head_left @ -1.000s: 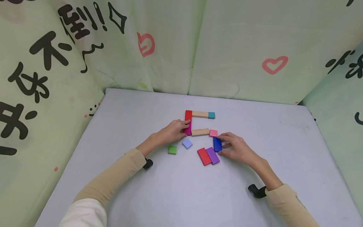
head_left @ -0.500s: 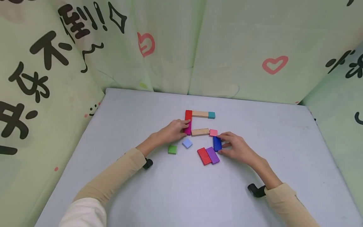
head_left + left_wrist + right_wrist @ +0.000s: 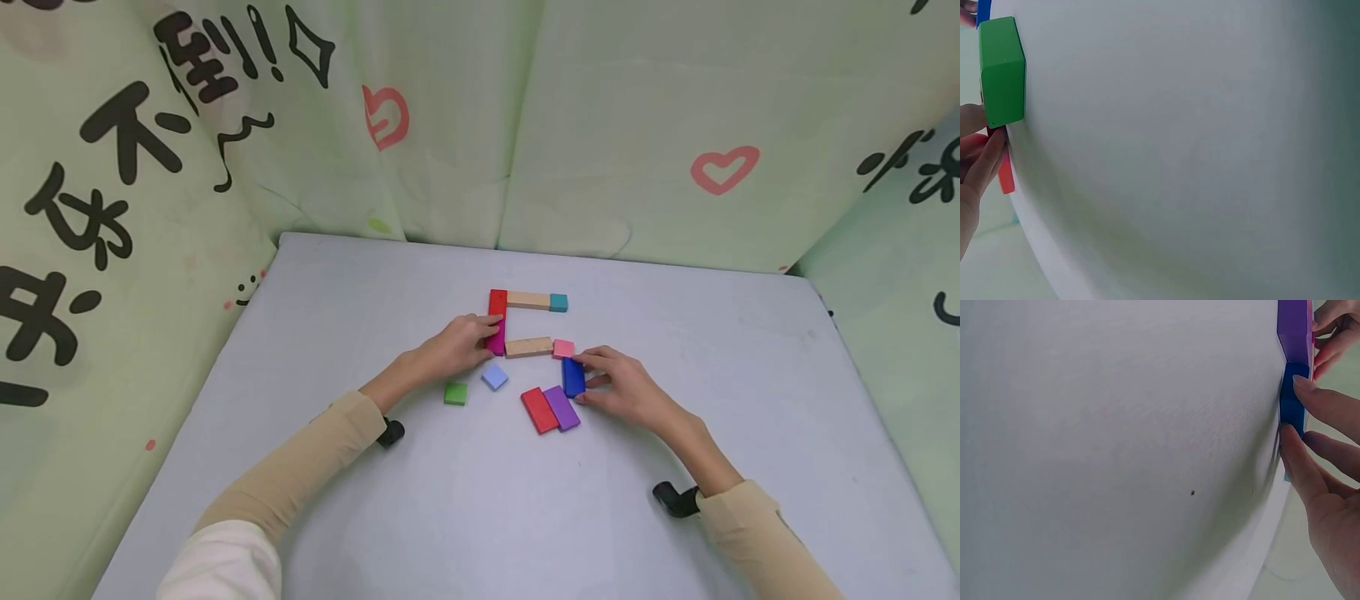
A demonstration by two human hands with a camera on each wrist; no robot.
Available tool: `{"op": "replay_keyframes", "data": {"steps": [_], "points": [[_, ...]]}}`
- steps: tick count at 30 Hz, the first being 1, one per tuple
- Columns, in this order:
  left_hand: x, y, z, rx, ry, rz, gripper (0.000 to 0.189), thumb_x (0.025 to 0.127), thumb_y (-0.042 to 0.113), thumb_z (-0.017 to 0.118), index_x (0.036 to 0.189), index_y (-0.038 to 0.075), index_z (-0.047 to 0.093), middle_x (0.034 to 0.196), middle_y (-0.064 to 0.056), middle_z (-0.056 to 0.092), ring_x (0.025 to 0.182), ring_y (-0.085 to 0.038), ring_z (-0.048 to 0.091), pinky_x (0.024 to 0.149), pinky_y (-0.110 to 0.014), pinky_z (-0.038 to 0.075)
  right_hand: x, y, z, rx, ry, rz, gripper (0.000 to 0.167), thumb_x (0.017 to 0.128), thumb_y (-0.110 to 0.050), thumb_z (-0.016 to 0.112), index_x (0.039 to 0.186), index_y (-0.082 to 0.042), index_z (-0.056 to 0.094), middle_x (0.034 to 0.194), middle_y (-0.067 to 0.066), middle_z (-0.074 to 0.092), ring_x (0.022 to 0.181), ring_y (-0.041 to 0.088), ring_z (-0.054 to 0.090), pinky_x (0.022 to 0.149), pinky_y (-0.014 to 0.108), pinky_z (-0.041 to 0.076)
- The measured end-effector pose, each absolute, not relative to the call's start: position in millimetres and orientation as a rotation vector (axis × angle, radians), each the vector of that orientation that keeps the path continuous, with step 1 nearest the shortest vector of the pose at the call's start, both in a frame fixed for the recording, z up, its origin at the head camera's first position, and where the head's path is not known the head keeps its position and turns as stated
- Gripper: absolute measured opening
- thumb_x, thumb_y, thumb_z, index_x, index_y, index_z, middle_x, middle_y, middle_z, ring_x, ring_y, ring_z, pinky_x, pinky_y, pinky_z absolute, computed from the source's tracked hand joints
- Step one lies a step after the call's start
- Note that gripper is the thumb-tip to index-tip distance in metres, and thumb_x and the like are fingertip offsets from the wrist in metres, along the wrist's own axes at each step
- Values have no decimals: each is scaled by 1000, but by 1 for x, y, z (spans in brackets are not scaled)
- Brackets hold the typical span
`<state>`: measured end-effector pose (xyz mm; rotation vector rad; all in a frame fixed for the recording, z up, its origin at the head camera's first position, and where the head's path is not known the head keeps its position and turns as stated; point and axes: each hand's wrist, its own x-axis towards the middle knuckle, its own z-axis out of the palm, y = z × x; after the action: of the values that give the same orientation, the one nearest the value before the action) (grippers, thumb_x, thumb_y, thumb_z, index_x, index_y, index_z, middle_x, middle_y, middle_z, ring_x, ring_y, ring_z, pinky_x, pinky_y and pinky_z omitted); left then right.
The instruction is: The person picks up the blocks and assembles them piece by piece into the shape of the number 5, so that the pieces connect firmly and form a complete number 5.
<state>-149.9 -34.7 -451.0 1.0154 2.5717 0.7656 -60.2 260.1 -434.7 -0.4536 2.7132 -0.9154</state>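
In the head view my left hand (image 3: 463,343) holds a magenta block (image 3: 497,340) between thumb and fingers. That block lies end to end with a red block (image 3: 498,302). My right hand (image 3: 628,385) pinches a blue block (image 3: 573,377) at its two ends, thumb on the near end; the right wrist view shows the fingertips on this blue block (image 3: 1293,406) too. A pink block (image 3: 563,349) sits just beyond it, beside a plain wooden block (image 3: 528,347) that reaches to the magenta one. Another wooden block (image 3: 528,300) and a teal block (image 3: 558,302) extend right from the red one.
A red block (image 3: 539,411) and a purple block (image 3: 562,408) lie side by side, the purple one close to the blue. A light blue block (image 3: 495,377) and a green block (image 3: 455,393) lie near my left hand. Printed curtains (image 3: 600,125) surround the white table (image 3: 465,517).
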Motion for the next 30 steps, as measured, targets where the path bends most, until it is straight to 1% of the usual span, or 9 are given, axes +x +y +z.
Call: {"op": "replay_keyframes", "data": {"steps": [6, 9, 12, 15, 17, 19, 22, 26, 30], "points": [[-148, -34, -449, 998, 2567, 751, 49, 96, 8, 72, 142, -5, 57, 156, -16, 49, 145, -33, 47, 113, -38, 46, -60, 262, -435, -435, 2710, -917, 58, 88, -5, 80, 140, 7, 58, 134, 27, 58, 107, 36, 70, 89, 45, 61], [-144, -35, -446, 1005, 2590, 730, 48, 97, 8, 71, 142, -3, 58, 156, -14, 50, 143, -32, 50, 111, -36, 48, -60, 262, -435, -432, 2705, -923, 58, 89, -6, 80, 140, 6, 57, 135, 26, 58, 107, 36, 70, 90, 45, 61], [-136, -33, -439, 1042, 2626, 784, 44, 96, 7, 71, 138, -4, 62, 149, -16, 57, 136, -32, 56, 108, -36, 51, -61, 262, -435, -434, 2702, -925, 58, 89, -6, 80, 140, 6, 57, 135, 27, 58, 107, 36, 70, 90, 45, 61], [-122, -24, -429, 1080, 2618, 899, 38, 95, 6, 72, 132, -5, 66, 138, -17, 66, 128, -31, 61, 104, -36, 54, -61, 262, -435, -428, 2703, -924, 58, 89, -6, 80, 140, 6, 57, 135, 26, 58, 107, 36, 70, 90, 46, 61], [-112, -14, -423, 1092, 2571, 959, 38, 96, 8, 73, 131, -3, 67, 134, -16, 68, 126, -29, 62, 103, -36, 55, -61, 263, -436, -420, 2700, -931, 58, 89, -6, 80, 140, 6, 57, 135, 26, 58, 107, 37, 70, 91, 46, 61], [-103, -4, -420, 1078, 2513, 985, 40, 97, 12, 72, 134, -1, 66, 135, -14, 68, 129, -28, 60, 104, -36, 54, -61, 264, -436, -418, 2693, -944, 58, 89, -7, 80, 141, 6, 57, 136, 26, 58, 108, 37, 70, 91, 46, 60], [-90, 11, -422, 1037, 2438, 996, 44, 97, 17, 73, 137, 2, 64, 138, -11, 66, 130, -25, 59, 102, -33, 55, -61, 264, -437, -424, 2686, -964, 57, 89, -7, 79, 141, 6, 57, 136, 27, 57, 110, 39, 70, 92, 47, 60], [-77, 25, -432, 958, 2389, 1043, 52, 93, 19, 78, 139, 3, 62, 137, -10, 65, 123, -22, 60, 92, -22, 56, -61, 264, -438, -428, 2691, -968, 57, 89, -6, 79, 140, 6, 58, 136, 27, 57, 110, 40, 69, 93, 49, 59], [-67, 31, -441, 883, 2387, 1050, 61, 90, 23, 82, 143, 5, 58, 138, -9, 60, 126, -20, 55, 94, -20, 53, -61, 265, -439, -437, 2696, -963, 57, 89, -5, 80, 140, 7, 58, 135, 27, 58, 109, 39, 70, 93, 48, 59]]}}
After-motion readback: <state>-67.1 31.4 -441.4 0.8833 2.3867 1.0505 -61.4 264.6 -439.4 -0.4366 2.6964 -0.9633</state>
